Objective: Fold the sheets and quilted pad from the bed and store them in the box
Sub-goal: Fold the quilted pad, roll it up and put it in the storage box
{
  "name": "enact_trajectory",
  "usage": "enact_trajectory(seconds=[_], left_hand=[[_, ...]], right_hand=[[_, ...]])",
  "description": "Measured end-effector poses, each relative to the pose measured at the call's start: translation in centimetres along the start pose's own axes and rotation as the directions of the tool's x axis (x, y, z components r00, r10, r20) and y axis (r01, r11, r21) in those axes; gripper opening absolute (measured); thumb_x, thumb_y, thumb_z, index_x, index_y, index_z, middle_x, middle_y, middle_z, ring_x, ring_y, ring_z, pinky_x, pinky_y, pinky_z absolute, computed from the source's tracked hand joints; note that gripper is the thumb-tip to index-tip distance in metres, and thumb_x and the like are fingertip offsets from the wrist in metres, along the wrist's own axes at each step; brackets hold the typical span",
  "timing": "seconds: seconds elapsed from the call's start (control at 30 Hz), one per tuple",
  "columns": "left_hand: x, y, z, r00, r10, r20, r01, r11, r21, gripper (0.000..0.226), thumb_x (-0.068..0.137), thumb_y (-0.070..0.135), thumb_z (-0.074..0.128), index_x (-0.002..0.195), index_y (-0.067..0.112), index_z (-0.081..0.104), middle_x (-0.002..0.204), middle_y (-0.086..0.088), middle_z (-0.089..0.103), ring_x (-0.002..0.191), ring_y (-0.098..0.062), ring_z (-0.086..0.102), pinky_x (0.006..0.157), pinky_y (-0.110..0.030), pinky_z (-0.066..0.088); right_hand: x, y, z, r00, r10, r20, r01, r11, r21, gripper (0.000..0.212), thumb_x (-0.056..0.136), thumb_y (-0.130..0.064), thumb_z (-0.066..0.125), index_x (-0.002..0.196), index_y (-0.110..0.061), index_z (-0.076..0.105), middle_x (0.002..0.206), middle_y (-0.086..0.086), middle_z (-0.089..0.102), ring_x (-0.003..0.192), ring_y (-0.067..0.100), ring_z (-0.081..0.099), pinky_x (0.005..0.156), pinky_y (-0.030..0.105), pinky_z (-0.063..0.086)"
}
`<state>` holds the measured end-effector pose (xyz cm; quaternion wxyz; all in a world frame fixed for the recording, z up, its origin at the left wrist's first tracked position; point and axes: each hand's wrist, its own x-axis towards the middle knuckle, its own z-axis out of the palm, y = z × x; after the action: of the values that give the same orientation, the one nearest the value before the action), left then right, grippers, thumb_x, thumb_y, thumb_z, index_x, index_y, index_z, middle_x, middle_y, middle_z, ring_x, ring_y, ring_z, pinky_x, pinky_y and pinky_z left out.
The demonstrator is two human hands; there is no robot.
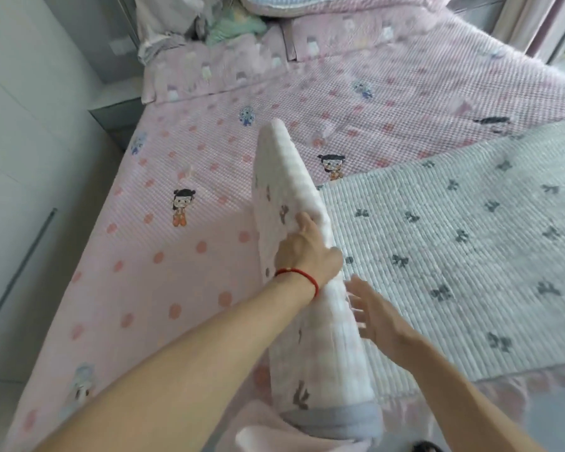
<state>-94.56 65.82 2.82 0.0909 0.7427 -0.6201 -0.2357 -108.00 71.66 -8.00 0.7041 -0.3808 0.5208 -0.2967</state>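
1. Across the bed (183,151), a pink sheet (209,243) with dots and cartoon figures lies spread flat; the quilted pad (454,243), grey-white with small dark bow prints, lies over its right side.
2. Left edge of the pad is lifted and turned up into a thick ridge running from the foot of the bed toward the middle.
3. Left hand (304,252), red cord at the wrist, grips that raised edge about halfway along, fingers curled round the doubled layer.
4. Right hand (372,318) is beside the ridge with fingers spread and relaxed, holding nothing; whether it touches the pad cannot be told.
5. Handling, as a judgement: the pad looks soft, puffy and light but bulky. It holds a rounded fold rather than a crease, so it will likely spring open unless pressed flat.
6. Best hold, by my reckoning: along the bound edge and at the corners, one hand near each end of the ridge, so the fold carries over evenly.
7. Piled bedding (190,24) sits at the head of the bed. No storage box is in sight.
8. No brand, label or legible writing; only printed figures and bows.
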Motion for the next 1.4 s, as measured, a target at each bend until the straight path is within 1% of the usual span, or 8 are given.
enact_trajectory(seconds=[0.13, 0.27, 0.43, 0.6, 0.8, 0.9, 1.03, 1.4], left_hand=[[1.0, 6.9, 8.1, 0.979, 0.143, 0.143, -0.147, 0.989, 0.020, 0.052, 0.092, 0.027, 0.057, 0.135, 0.008, 0.034, 0.124, -0.020, 0.059, 0.113, -0.042, 0.059, 0.088, -0.044, 0.048], [1.1, 6.4, 15.3, 0.925, 0.233, 0.300, -0.260, 0.964, 0.053, 0.029, 0.098, 0.028, 0.041, 0.125, 0.017, 0.048, 0.129, -0.007, 0.054, 0.127, -0.031, 0.051, 0.104, -0.043, 0.042], [1.5, -2.6, 15.7, 0.981, 0.030, 0.191, -0.098, 0.929, 0.356, 0.060, 0.101, 0.060, 0.027, 0.154, 0.058, -0.001, 0.165, 0.007, -0.027, 0.151, -0.026, -0.029, 0.118, -0.070, -0.005], [2.2, -5.4, 13.9, 0.968, -0.035, 0.247, -0.038, 0.958, 0.284, 0.063, 0.090, 0.083, 0.016, 0.143, 0.070, -0.016, 0.153, 0.013, -0.046, 0.143, -0.026, -0.043, 0.116, -0.067, -0.012], [2.7, -5.8, 17.0, 0.938, -0.036, 0.345, -0.063, 0.961, 0.270, 0.068, 0.091, 0.084, 0.015, 0.138, 0.067, -0.031, 0.144, 0.013, -0.059, 0.133, -0.027, -0.056, 0.111, -0.076, -0.015], [3.4, -5.6, 16.9, 0.954, -0.005, 0.300, -0.082, 0.957, 0.277, 0.065, 0.095, 0.078, 0.014, 0.139, 0.065, -0.032, 0.146, 0.010, -0.058, 0.135, -0.029, -0.054, 0.111, -0.076, -0.013], [10.6, -5.5, 15.2, 0.998, 0.008, 0.062, -0.025, 0.958, 0.286, 0.061, 0.098, 0.070, 0.007, 0.148, 0.058, -0.026, 0.155, 0.008, -0.048, 0.142, -0.029, -0.046, 0.111, -0.079, -0.008], [29.3, -7.5, 16.7, 0.997, 0.004, -0.075, 0.026, 0.922, 0.387, 0.072, 0.093, 0.070, -0.002, 0.151, 0.041, -0.032, 0.163, -0.012, -0.033, 0.146, -0.049, -0.031, 0.115, -0.075, 0.005]], right_hand=[[-0.5, -1.0, -8.0, 0.999, -0.032, -0.024, 0.035, 0.987, 0.156, 0.060, 0.105, -0.060, 0.027, 0.133, -0.023, 0.065, 0.124, 0.011, 0.073, 0.115, 0.029, 0.069, 0.104, 0.049, 0.050], [0.2, 2.0, -13.3, 0.964, 0.048, -0.260, -0.098, 0.978, -0.184, 0.043, 0.102, -0.055, 0.047, 0.111, -0.018, 0.068, 0.110, 0.002, 0.071, 0.096, 0.016, 0.066, 0.093, 0.036, 0.051], [2.5, 2.9, -13.1, 0.954, -0.010, -0.300, -0.157, 0.835, -0.527, 0.053, 0.091, -0.069, 0.049, 0.107, -0.019, 0.047, 0.095, 0.001, 0.065, 0.079, 0.018, 0.063, 0.070, 0.032, 0.051], [2.3, 1.4, -12.1, 0.878, -0.230, -0.419, -0.006, 0.871, -0.490, 0.027, 0.102, -0.044, 0.053, 0.091, -0.020, 0.047, 0.071, 0.006, 0.066, 0.054, 0.016, 0.049, 0.051, 0.038, 0.045], [4.7, 1.2, -11.8, 0.856, -0.242, -0.457, -0.285, 0.516, -0.808, 0.045, 0.096, -0.038, 0.051, 0.132, -0.013, 0.042, 0.126, 0.010, 0.051, 0.104, 0.022, 0.058, 0.092, 0.038, 0.054], [9.3, -1.8, -10.5, 0.870, -0.399, -0.289, -0.133, 0.375, -0.917, 0.082, 0.095, -0.041, 0.047, 0.162, -0.023, 0.003, 0.171, 0.012, -0.001, 0.157, 0.034, 0.006, 0.127, 0.052, 0.015], [19.9, -7.7, -10.0, 0.887, -0.462, -0.005, 0.083, 0.170, -0.982, 0.072, 0.100, -0.034, 0.030, 0.163, -0.031, -0.006, 0.168, 0.001, -0.027, 0.154, 0.025, -0.027, 0.126, 0.054, -0.010], [30.7, -3.7, -13.8, 0.820, -0.530, -0.216, -0.087, 0.258, -0.962, 0.073, 0.104, -0.059, 0.022, 0.162, -0.032, -0.013, 0.172, 0.000, -0.013, 0.158, 0.023, -0.012, 0.129, 0.046, -0.001]])
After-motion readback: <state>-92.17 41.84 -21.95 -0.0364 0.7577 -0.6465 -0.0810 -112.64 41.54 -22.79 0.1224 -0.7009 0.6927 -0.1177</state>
